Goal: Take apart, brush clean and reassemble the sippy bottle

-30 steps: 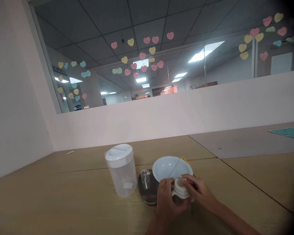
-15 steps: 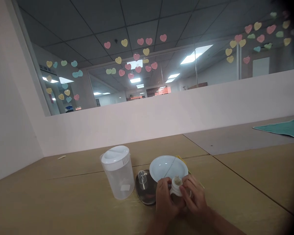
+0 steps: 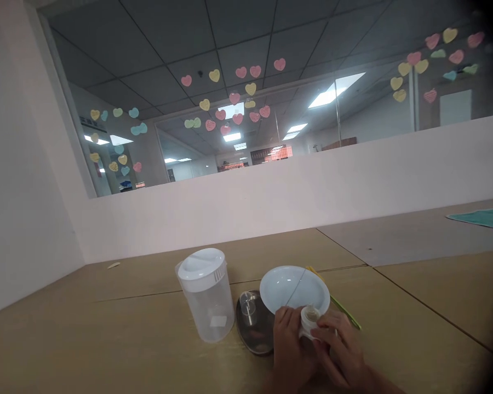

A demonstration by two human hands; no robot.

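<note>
Low in the head view, a small white bottle (image 3: 309, 320) is held upright between my two hands, its round mouth uncovered and facing up. My left hand (image 3: 288, 339) is closed around its left side. The fingers of my right hand (image 3: 340, 342) are bent and pressed against the rim and right side; whether they also pinch something small is hidden. Just beyond my hands lies a white oval bowl (image 3: 285, 287) with a thin stick or straw across it. Left of my hands, a dark metal dish (image 3: 254, 331) carries a small clear cup (image 3: 247, 306).
A tall translucent pitcher (image 3: 211, 314) with a white lid stands left of the dish. Yellow and green sticks (image 3: 345, 312) lie right of the bowl. At the far right is a teal cloth (image 3: 482, 218). A white wall (image 3: 246, 208) with a window borders the table's back.
The view has shifted, so everything sits slightly lower and further right. A translucent piece at the bottle's mouth no longer shows there. My right fingers have moved lower along the rim.
</note>
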